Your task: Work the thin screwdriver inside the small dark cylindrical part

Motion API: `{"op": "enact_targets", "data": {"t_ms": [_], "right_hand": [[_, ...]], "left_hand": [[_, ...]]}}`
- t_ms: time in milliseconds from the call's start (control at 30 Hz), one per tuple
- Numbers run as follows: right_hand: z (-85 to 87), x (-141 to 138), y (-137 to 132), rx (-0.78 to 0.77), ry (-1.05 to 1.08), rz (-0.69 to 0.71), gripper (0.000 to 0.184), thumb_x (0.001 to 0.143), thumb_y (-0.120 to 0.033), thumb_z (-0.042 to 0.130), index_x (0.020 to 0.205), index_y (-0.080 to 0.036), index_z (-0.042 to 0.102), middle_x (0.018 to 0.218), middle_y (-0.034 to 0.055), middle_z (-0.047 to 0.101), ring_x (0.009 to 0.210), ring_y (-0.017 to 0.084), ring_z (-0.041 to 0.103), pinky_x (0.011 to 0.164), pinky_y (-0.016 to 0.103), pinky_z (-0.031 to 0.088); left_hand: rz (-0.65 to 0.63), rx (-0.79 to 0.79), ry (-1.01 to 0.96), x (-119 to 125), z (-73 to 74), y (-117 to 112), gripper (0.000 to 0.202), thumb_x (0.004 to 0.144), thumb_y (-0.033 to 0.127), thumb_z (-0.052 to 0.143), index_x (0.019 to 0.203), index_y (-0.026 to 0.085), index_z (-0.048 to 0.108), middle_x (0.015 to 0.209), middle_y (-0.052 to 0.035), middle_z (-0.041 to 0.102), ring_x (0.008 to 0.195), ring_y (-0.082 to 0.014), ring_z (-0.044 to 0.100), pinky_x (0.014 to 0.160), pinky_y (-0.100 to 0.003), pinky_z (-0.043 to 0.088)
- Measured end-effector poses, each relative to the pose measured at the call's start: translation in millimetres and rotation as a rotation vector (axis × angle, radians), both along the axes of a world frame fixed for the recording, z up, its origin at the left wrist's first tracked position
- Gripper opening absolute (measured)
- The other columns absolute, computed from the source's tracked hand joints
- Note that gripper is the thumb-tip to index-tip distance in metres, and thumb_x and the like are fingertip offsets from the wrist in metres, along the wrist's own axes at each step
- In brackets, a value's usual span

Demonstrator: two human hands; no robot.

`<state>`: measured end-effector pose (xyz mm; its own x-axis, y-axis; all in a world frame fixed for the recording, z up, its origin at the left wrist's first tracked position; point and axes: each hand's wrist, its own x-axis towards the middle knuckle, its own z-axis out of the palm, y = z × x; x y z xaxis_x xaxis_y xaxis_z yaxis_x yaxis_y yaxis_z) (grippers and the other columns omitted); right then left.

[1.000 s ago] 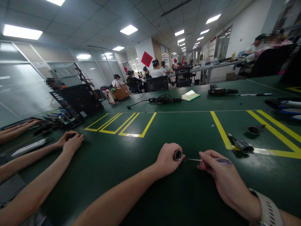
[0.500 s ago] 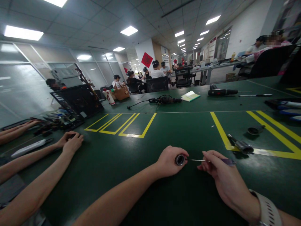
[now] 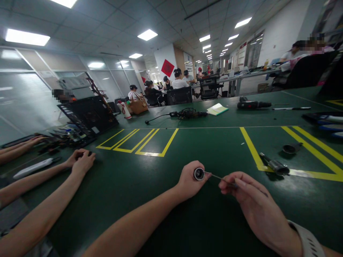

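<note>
Lower centre of frame: left hand grips round metal part, its open end showing; right hand pinches slender tool, shaft slanting up-left, tip close beside the part's right side, contact indeterminable

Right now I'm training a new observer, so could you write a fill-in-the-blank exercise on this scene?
The round hollow part is in the person's ____ hand.
The thin-shafted tool is in the person's ____ hand.
The broad tape stripes on the tabletop are coloured ____.
The tabletop itself is coloured ____.
Missing words: left; right; yellow; green.
</note>
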<state>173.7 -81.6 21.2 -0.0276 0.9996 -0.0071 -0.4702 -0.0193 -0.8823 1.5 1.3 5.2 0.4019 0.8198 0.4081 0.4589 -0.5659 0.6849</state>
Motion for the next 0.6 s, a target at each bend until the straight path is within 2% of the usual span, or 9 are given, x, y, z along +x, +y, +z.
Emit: {"op": "enact_targets", "data": {"t_ms": [133, 267, 367, 600], "right_hand": [[1.0, -2.5, -2.4, -0.002, -0.197, 0.097, 0.021, 0.082, -0.041, 0.058, 0.083, -0.024, 0.07, 0.089, 0.0036, 0.068, 0.086, 0.023, 0.056, 0.078, 0.037, 0.041], [-0.5, -5.9, -2.1, -0.05, -0.312, 0.118, 0.02, 0.083, -0.041, 0.058, 0.09, -0.025, 0.069, 0.097, 0.003, 0.067, 0.093, 0.023, 0.055, 0.082, 0.037, 0.039], [-0.8, -7.0, -2.0, -0.076, -0.272, 0.134, 0.019, 0.084, -0.04, 0.057, 0.091, -0.025, 0.068, 0.099, 0.0026, 0.066, 0.094, 0.022, 0.056, 0.084, 0.037, 0.039], [0.1, -6.7, 0.3, -0.145, -0.012, 0.196, 0.018, 0.086, -0.035, 0.055, 0.086, -0.023, 0.069, 0.096, 0.0031, 0.067, 0.094, 0.022, 0.057, 0.082, 0.037, 0.041]], "left_hand": [[0.033, -0.007, -0.028, 0.3, 0.4, 0.2, 0.025, 0.074, 0.031, 0.064, 0.062, 0.017, 0.046, 0.061, 0.0041, 0.046, 0.056, -0.0094, 0.043, 0.052, -0.021, 0.035], [0.023, 0.023, -0.014, 0.3, 1.6, -1.3, 0.024, 0.074, 0.029, 0.063, 0.062, 0.017, 0.046, 0.06, 0.0039, 0.046, 0.055, -0.0095, 0.042, 0.052, -0.021, 0.034], [-0.008, 0.038, -0.011, 0.1, 2.0, -2.2, 0.024, 0.075, 0.028, 0.062, 0.062, 0.017, 0.045, 0.061, 0.0037, 0.046, 0.055, -0.009, 0.042, 0.053, -0.021, 0.033], [-0.045, -0.016, -0.083, -0.5, -0.6, -0.8, 0.027, 0.074, 0.029, 0.064, 0.061, 0.017, 0.044, 0.059, 0.0044, 0.044, 0.053, -0.0081, 0.04, 0.051, -0.021, 0.033]]}}
